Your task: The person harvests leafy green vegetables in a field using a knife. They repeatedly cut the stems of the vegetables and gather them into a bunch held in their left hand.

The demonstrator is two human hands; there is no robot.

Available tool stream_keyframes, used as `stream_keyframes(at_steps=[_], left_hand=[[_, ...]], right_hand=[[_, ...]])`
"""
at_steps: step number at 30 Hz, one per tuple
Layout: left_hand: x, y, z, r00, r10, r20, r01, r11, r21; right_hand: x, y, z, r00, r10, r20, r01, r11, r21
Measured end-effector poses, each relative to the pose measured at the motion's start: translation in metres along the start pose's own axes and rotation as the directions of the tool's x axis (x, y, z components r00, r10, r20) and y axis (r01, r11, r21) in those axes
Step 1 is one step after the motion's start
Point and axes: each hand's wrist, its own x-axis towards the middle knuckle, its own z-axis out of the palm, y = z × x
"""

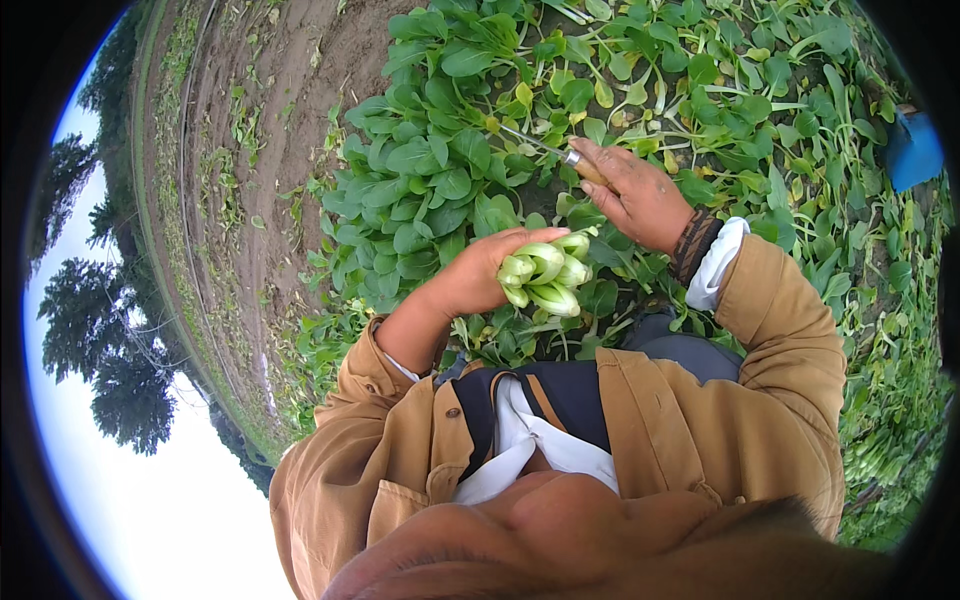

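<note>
My left hand grips a bunch of leafy greens by the stems, their pale cut bases turned up towards me. The leaves of that bunch are mostly hidden beneath the hand. To the right, my right hand holds a knife by its wooden handle, its thin metal blade pointing up and left over the plants. A dense stand of green leafy vegetables grows just beyond my left hand. The knife tip lies close to its leaves, and I cannot tell whether it touches them.
Loose leaves and stalks, some yellow, litter the ground ahead and right. A blue object sits at the far right. Bare brown soil with a thin line running along it lies left. Trees stand beyond.
</note>
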Motion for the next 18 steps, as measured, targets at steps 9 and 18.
stream_keyframes(at_steps=[9, 18], left_hand=[[0.003, 0.005, -0.024, 0.998, 0.015, -0.054, 0.001, 0.956, 0.293], [0.010, -0.003, -0.016, 0.960, 0.252, -0.122, -0.065, 0.625, 0.778]], right_hand=[[0.010, -0.005, -0.010, 0.744, 0.374, 0.554, -0.659, 0.268, 0.703], [0.013, 0.002, 0.000, 0.736, 0.363, 0.571, -0.676, 0.378, 0.632]])
